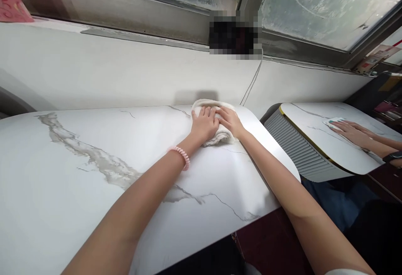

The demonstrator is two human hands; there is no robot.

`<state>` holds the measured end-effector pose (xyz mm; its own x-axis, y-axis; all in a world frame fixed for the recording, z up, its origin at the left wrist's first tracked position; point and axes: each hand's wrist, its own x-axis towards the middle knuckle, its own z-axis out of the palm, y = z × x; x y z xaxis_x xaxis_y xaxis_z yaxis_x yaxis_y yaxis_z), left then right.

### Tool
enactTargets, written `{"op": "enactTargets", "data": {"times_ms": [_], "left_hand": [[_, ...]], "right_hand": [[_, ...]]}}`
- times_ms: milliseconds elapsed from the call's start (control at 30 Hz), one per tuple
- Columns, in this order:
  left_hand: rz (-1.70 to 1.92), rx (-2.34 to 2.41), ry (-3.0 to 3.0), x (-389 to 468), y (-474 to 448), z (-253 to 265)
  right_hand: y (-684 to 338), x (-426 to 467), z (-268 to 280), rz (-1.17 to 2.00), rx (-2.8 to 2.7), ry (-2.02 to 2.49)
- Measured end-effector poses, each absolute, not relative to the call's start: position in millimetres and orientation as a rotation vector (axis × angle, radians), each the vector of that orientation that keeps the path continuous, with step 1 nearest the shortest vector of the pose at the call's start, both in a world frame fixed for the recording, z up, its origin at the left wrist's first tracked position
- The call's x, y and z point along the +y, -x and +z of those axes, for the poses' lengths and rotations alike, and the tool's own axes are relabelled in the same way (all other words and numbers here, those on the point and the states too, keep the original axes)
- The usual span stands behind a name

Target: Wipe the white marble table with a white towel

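A white cloth (221, 137), bunched and folded, lies at the far edge of the white marble-patterned table (106, 216), close to the wall. My left hand (205, 124) presses flat on the cloth with its fingers stretched out. Beside it, my right hand (230, 120) rests on the cloth's right part, fingers extended and slightly apart. The fingers of both hands nearly meet in the middle. A pink coiled band (180, 155) circles my left wrist.
To the right stands a second marble-patterned table (317, 145) with a gold edge and ribbed side. Another person's hands (351, 130) lie on a light cloth there. A white wall (125, 65) rises behind the tables, with a cable (252, 78) hanging below the window (314, 7).
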<state>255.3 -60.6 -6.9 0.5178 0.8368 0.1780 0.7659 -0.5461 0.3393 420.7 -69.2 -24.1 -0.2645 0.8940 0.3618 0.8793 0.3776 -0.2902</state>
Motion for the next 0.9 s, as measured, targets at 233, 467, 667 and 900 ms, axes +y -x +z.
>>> {"op": "enactTargets", "data": {"times_ms": [233,467,667,900], "left_hand": [[0.424,1.443,-2.604,-143.0,-230.6,-6.2],[0.400,1.323,-2.808,-228.0,-200.5,-12.8],[0.398,1.297,-2.907,-244.9,-189.7,-9.2],[0.282,1.302,-2.990,-245.0,-186.1,-0.7]], "right_hand": [[-399.3,-147.3,-20.2,-0.020,-2.291,1.430],[-374.9,-245.9,0.3,0.012,-2.458,1.314],[-357.9,-274.9,19.9,-0.022,-2.560,1.501],[-333.2,-277.8,16.0,0.210,-2.421,1.723]]}}
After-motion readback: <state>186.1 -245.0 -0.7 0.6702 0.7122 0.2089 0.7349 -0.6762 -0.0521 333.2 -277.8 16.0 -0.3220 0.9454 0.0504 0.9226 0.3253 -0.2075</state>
